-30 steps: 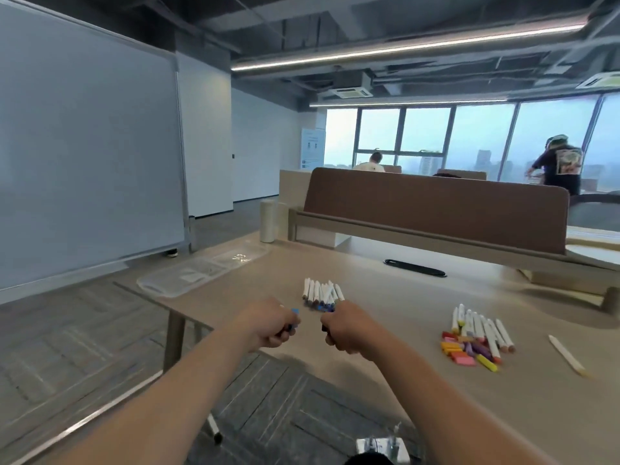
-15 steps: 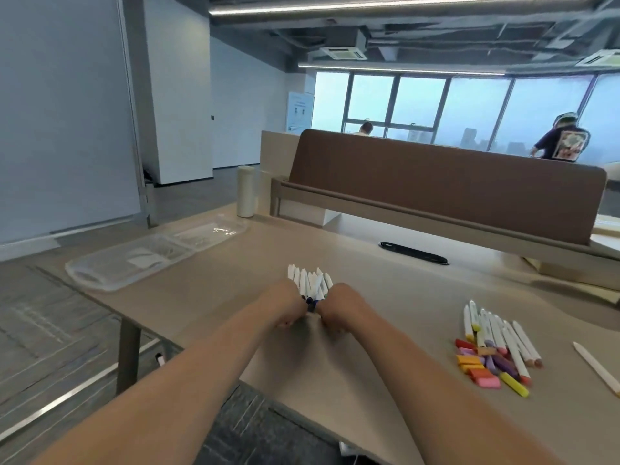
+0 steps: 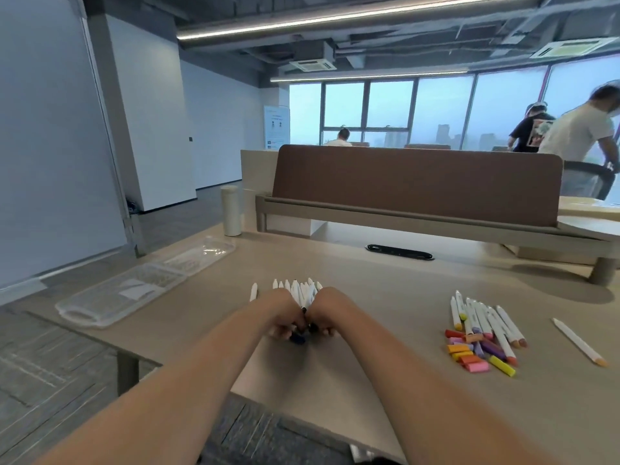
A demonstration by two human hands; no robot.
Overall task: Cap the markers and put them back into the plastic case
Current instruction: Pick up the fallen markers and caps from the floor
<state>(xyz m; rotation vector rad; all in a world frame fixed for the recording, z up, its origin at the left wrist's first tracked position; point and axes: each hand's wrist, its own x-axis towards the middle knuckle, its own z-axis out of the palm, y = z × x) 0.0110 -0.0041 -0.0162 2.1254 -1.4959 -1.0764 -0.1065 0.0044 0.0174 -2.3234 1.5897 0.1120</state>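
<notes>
My left hand (image 3: pixel 280 313) and my right hand (image 3: pixel 327 312) are closed side by side over the near ends of a bundle of white markers (image 3: pixel 302 290) lying on the table. Dark blue caps (image 3: pixel 297 337) show under the fingers. What each hand grips is hidden by the fists. One white marker (image 3: pixel 254 292) lies apart at the left of the bundle. The clear plastic case (image 3: pixel 110 298) lies open at the table's left edge. At the right lie several uncapped white markers (image 3: pixel 483 318) and loose coloured caps (image 3: pixel 476 352).
A single marker with an orange tip (image 3: pixel 578 340) lies at the far right. A white bottle (image 3: pixel 230 210) stands behind the case. A brown desk divider (image 3: pixel 416 182) runs along the back. People stand by the windows at the right.
Both hands have moved forward from the table's near edge and closed together on the marker bundle. The view has dropped and drawn closer to the table.
</notes>
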